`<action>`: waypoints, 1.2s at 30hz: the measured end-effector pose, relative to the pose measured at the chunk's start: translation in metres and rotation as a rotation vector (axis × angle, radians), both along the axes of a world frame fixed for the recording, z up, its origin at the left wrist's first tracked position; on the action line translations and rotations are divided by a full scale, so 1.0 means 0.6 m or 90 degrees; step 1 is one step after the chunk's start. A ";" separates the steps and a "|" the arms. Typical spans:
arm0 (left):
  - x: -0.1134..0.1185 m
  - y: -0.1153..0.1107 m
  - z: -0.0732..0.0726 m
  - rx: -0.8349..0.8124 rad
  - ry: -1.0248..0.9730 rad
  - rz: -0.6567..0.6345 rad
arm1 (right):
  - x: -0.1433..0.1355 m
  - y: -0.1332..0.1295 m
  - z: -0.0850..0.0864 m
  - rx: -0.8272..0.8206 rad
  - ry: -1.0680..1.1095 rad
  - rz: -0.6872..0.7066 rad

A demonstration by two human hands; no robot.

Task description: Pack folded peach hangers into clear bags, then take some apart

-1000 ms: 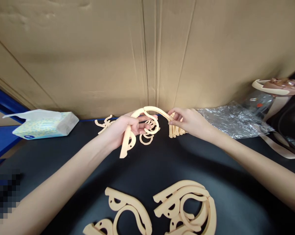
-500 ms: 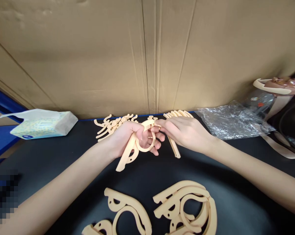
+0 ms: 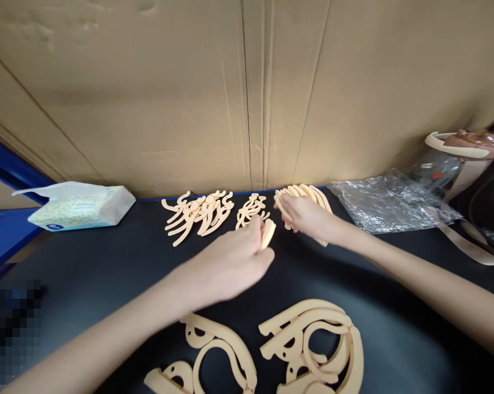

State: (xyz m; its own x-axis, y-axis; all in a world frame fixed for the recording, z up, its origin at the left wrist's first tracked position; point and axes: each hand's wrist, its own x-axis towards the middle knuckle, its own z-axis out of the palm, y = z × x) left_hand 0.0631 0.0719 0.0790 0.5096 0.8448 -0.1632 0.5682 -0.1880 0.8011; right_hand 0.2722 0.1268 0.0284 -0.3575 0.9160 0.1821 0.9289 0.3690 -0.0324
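My left hand (image 3: 230, 265) is closed around a cream plastic piece (image 3: 267, 235), whose end sticks out past the fingers; the rest is hidden in the palm. To the right, my right hand (image 3: 308, 216) reaches over a row of curved cream pieces (image 3: 318, 197), its fingers pressed on one of them. Between the hands, at the back, lies a small pile of hooked pieces (image 3: 253, 205). Another pile of wavy pieces (image 3: 201, 212) sits further left. Nearer to me are larger curved assemblies, one group at the centre (image 3: 234, 342) and a stacked group to its right (image 3: 355, 350).
A tissue pack (image 3: 80, 208) stands at the back left by a blue frame (image 3: 9, 164). At the right lie clear plastic wrap (image 3: 386, 202) and a bottle with a cream handle (image 3: 455, 146). A cardboard wall (image 3: 181, 98) rises behind the black table (image 3: 123, 273).
My left hand has turned over and come nearer and to the right, with its piece now mostly hidden. My right hand has moved away from it to the row of curved pieces.
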 end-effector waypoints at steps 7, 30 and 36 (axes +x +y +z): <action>0.008 -0.009 -0.005 0.062 0.078 -0.034 | 0.095 0.065 0.018 -0.083 0.003 -0.224; 0.100 0.106 -0.069 -0.175 -0.097 0.044 | 0.152 0.089 0.005 -0.365 0.152 -0.273; 0.074 0.085 -0.067 -0.121 -0.131 0.080 | 0.150 0.086 0.005 -0.279 0.188 -0.285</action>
